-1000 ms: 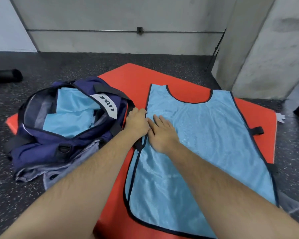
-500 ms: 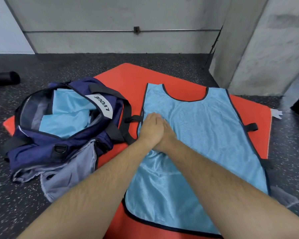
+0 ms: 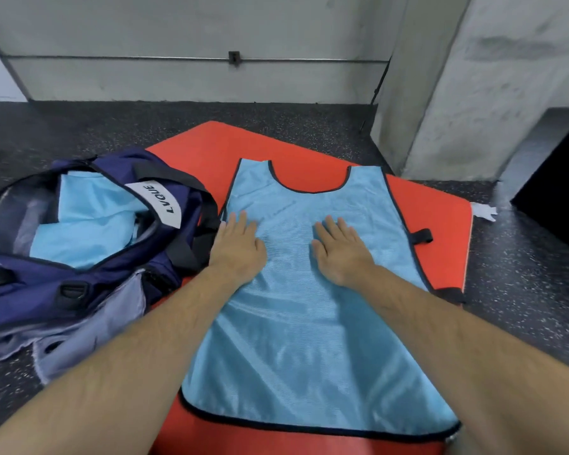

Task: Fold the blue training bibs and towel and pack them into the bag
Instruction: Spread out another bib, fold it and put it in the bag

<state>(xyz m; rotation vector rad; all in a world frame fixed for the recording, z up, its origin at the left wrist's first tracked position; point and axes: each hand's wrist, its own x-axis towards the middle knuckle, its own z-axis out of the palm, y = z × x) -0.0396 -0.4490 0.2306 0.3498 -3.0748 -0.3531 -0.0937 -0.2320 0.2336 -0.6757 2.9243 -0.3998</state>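
On mat (image 3: 191,152) — both hands flat on bib (image 3: 303,339), L hand (image 3: 239,247) & R hand (image 3: 340,254) fingers straight, gripping nothing.

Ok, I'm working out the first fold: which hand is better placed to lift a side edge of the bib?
Probably the left hand: it lies flat at the left edge of the bib, beside the bag. The right hand rests flat mid-bib, short of the right edge, so it can pin.

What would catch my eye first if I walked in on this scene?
A light blue bib lies spread flat on an orange mat, with the left hand and right hand pressed flat on it. Left of it, an open navy bag holds folded blue cloth.
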